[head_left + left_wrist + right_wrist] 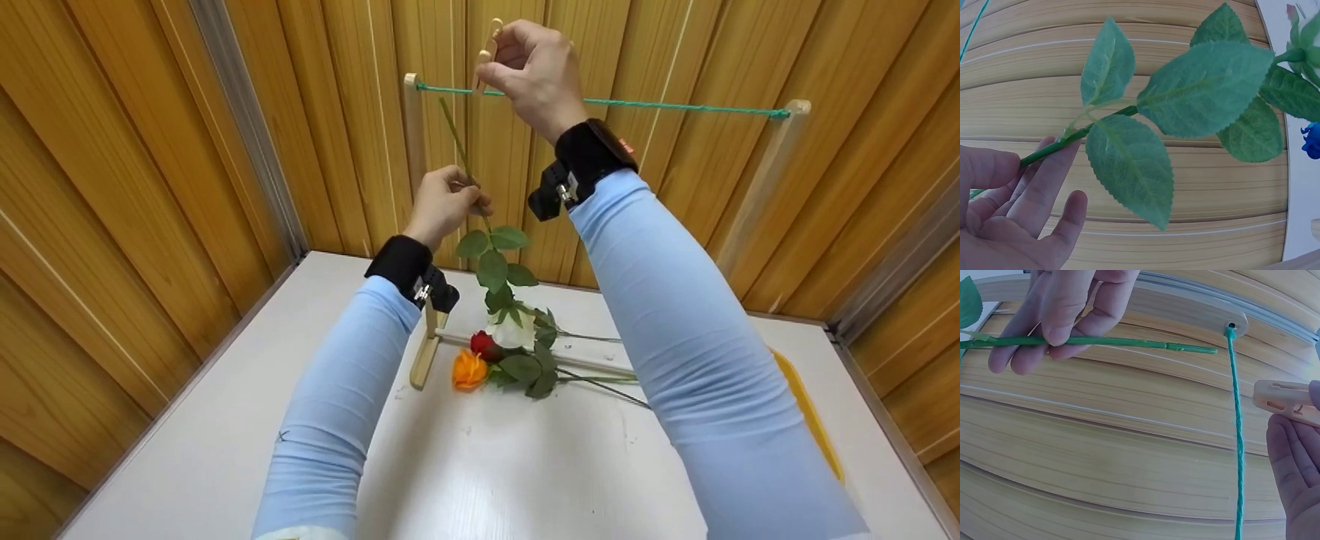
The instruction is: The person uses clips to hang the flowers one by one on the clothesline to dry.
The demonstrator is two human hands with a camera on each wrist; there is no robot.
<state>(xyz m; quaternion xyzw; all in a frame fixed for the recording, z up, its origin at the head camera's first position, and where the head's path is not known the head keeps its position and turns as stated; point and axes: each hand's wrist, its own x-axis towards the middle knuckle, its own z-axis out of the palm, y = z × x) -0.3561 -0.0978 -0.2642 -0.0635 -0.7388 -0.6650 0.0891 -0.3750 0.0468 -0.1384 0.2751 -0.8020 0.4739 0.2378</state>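
Note:
My left hand (442,202) pinches the green stem (1044,153) of a white rose (512,328) between thumb and fingers. The rose hangs bloom-down, its leaves (493,268) below the hand and the bare stem end rising toward a green cord (675,107). Up at the cord, my right hand (544,71) pinches a light wooden clothespin (1283,400) by its handle end. In the right wrist view, the stem tip (1207,350) stops just to one side of the cord, with the clothespin on the other side. Whether the clothespin touches the cord is unclear.
The cord runs between two wooden posts (765,176) of a stand with a wooden foot (425,364). On the white table (480,480) lie a red rose (485,345) and an orange rose (469,370). A yellow rim (814,420) shows beside my right sleeve. Wood-patterned walls surround the table.

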